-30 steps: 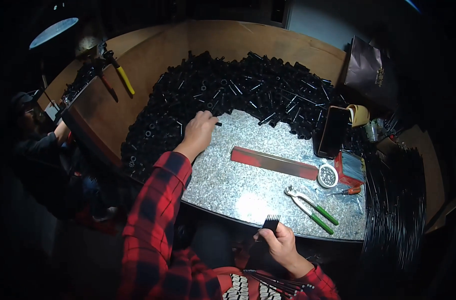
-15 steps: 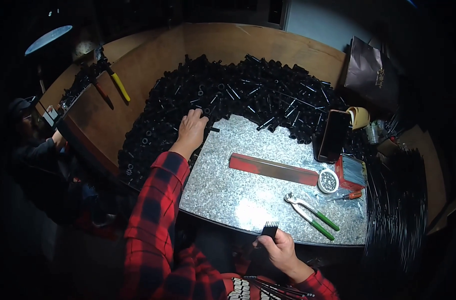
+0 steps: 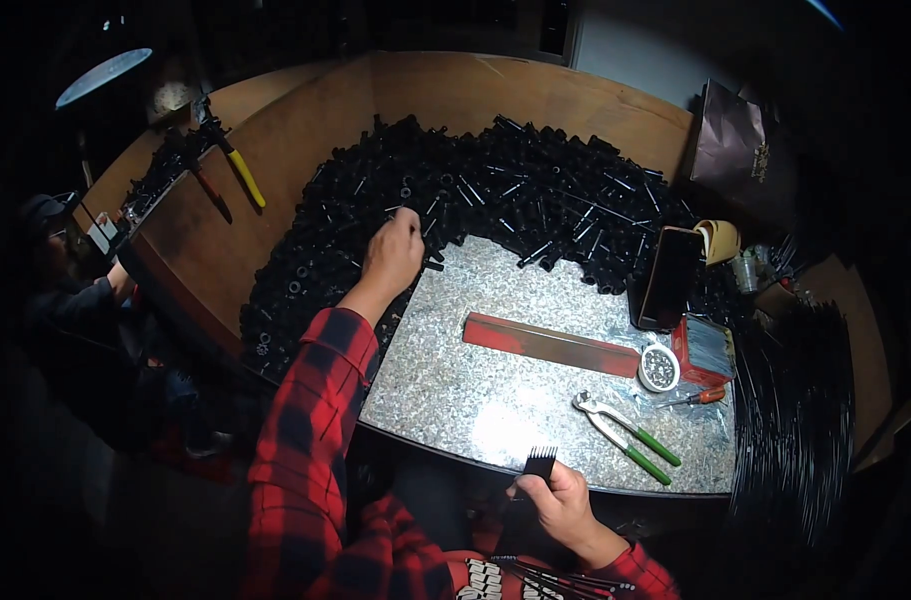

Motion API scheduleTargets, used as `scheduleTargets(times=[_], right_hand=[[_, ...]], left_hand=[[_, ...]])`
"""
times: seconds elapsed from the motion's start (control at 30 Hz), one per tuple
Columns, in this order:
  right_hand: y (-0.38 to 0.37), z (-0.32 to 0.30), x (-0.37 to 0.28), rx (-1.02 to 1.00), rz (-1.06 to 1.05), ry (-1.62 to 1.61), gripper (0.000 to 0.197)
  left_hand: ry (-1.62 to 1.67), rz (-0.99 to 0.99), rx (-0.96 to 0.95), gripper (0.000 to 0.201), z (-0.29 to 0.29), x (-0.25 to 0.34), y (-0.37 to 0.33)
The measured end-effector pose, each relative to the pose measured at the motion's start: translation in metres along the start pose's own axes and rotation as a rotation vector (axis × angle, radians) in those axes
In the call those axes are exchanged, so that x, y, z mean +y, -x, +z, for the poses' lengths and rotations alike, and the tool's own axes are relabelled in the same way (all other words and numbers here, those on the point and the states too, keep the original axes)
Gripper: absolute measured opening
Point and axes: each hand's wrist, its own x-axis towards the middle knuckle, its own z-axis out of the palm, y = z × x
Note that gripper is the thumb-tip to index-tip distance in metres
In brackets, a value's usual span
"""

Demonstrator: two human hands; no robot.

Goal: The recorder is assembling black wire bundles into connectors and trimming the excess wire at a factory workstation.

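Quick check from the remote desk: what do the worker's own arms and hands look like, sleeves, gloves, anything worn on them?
Both arms wear long sleeves of red-and-black checked flannel, with the cuffs reaching the wrists. The left hand and the right hand are bare: no gloves show. No watch, ring or strap is visible on either, though the dim light and the small picture leave fine detail uncertain.

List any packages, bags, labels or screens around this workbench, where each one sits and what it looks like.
Phone: stands propped at the right edge of the pile of black parts, dark screen, slim black rectangle.
Paper bag: back right on the wooden bench, dark brownish-purple, upright, small light mark.
Red box: right of the metal sheet, beside a small round tin, red sides, greyish top.
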Motion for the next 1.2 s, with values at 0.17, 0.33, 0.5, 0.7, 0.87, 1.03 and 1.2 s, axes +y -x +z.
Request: scheduleTargets(times=[0.17,0.33,0.5,0.7,0.87,1.03,1.2], right_hand=[[-0.002,0.0,0.001,-0.006,-0.005,0.014,0.015],[-0.002,-0.001,-0.001,-0.016,-0.036,0.041,0.015],[0.0,0.0,0.0,-0.014,-0.025,0.033,0.015],[0.0,0.0,-0.003,-0.032,-0.053,0.052,0.015],[0.0,0.0,-0.006,-0.013,-0.043,0.035,0.015],[-0.002,-0.001,-0.006,0.006,-0.017,0.039,0.016],[-0.004,0.0,-0.004,-0.014,-0.016,0.006,0.018]], left_hand=[[-0.102,0.017,-0.383,0.005,0.005,0.011,0.013],[-0.211,0.072,-0.461,0.004,0.012,0.0,0.017],[-0.209,0.045,-0.336,0.009,0.013,0.009,0.019],[0.689,-0.529,-0.173,0.021,-0.013,0.067,0.033],[1.628,-0.961,-0.087,0.021,-0.032,0.092,0.074],[1.711,-1.102,-0.114,0.025,-0.047,0.131,0.126],[1.799,-1.055,-0.227,0.022,-0.058,0.144,0.16]])
